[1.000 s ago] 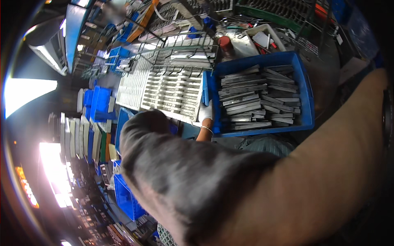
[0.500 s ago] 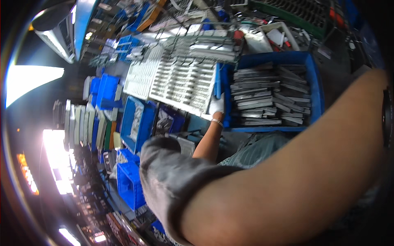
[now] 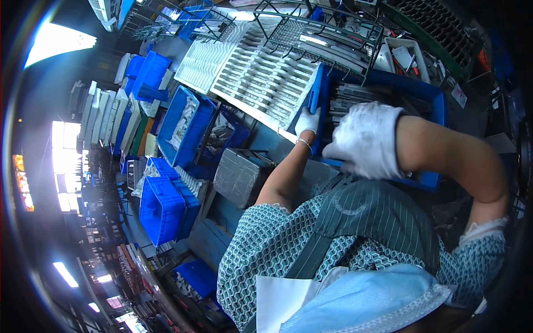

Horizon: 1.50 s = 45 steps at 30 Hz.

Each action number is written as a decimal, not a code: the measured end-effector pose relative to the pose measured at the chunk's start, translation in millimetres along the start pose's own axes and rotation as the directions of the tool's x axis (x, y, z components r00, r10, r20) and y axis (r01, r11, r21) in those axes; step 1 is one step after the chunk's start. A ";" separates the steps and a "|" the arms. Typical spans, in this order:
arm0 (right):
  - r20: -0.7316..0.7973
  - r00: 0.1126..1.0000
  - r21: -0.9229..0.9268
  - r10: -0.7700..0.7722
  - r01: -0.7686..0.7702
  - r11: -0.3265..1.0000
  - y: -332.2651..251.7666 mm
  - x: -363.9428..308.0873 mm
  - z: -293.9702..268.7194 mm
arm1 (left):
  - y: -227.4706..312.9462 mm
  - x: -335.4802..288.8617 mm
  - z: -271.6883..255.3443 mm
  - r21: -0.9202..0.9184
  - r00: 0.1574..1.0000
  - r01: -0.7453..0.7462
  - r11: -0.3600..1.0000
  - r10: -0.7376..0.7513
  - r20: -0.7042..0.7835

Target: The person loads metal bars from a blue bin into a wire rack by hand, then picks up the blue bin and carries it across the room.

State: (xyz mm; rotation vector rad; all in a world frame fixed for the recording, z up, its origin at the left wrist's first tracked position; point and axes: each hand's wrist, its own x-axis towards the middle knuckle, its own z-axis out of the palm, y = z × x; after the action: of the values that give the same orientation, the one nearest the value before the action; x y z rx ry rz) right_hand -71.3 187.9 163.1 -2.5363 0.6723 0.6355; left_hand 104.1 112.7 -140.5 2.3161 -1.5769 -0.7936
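Observation:
My left hand [image 3: 306, 123], in a white glove with a bracelet at the wrist, is at the near left side of a blue bin [image 3: 438, 119]. Its fingers look curled round the bin's bright blue edge, beside the corner of a white slotted tray [image 3: 266, 83]. Over the near part of the same bin hangs my right hand [image 3: 366, 141], also white-gloved. Its fingers are bent and smeared by motion, so I cannot see whether they hold anything. Metal bars [image 3: 355, 94] lie stacked in the bin, partly hidden behind this glove.
Behind the tray and bin stands a wire rack [image 3: 338, 47] with metal strips. Blue crates [image 3: 161, 205] and another blue crate of pale parts [image 3: 183, 119] stand left. A dark grey box [image 3: 240, 175] is near my left forearm. A white tub [image 3: 408, 55] holds tools at the far right.
My right arm, which filled the foreground close to the camera, has come down over the bin. The left hand stays by the tray corner and bin edge. The view has shifted.

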 end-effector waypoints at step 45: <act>-0.396 0.353 0.342 0.848 -0.800 0.493 179.8 75.4 80.2 | 210.4 125.0 -34.9 -0.281 0.733 -0.542 0.792 0.609 0.304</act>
State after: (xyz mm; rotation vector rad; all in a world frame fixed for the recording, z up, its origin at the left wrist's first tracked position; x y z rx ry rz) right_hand -136.1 61.8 7.2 -2.0918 2.2313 0.1274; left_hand -8.2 -88.2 -50.4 1.4411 -2.1274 -1.1884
